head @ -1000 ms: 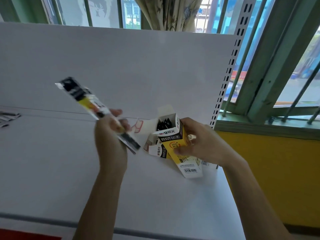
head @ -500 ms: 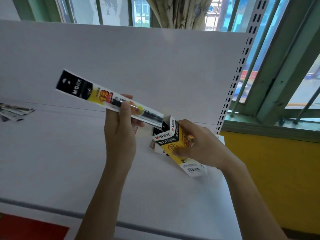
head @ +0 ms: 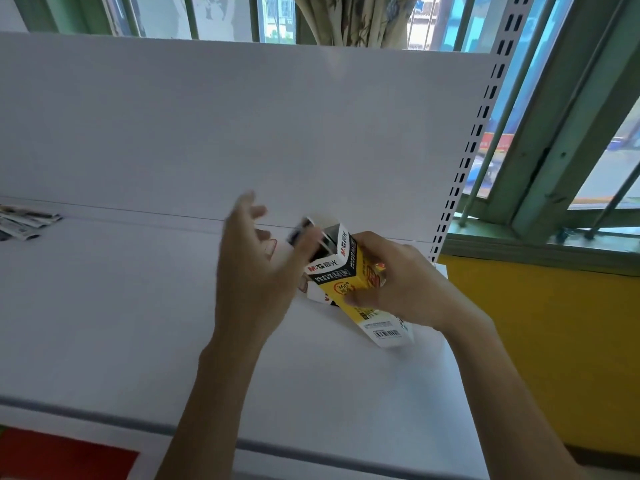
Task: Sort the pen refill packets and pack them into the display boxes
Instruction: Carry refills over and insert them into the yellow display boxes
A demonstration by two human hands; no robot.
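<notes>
Packing: my right grip [head: 398,289] clasps the display box [head: 346,289]; my left grip [head: 256,271] hovers beside it, spread and empty. Next I need refill packets [head: 27,223], far to its left.

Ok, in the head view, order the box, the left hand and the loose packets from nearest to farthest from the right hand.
1. Box, held in the right hand.
2. Left hand, just left of the box.
3. Loose packets, at the far left edge.

A yellow, black and white cardboard box [head: 349,289] leans left with its top open, held in the right hand [head: 401,292]. A blurry black and white refill packet [head: 304,230] sticks out of its top. More flat packets [head: 24,221] lie piled far to the left.
</notes>
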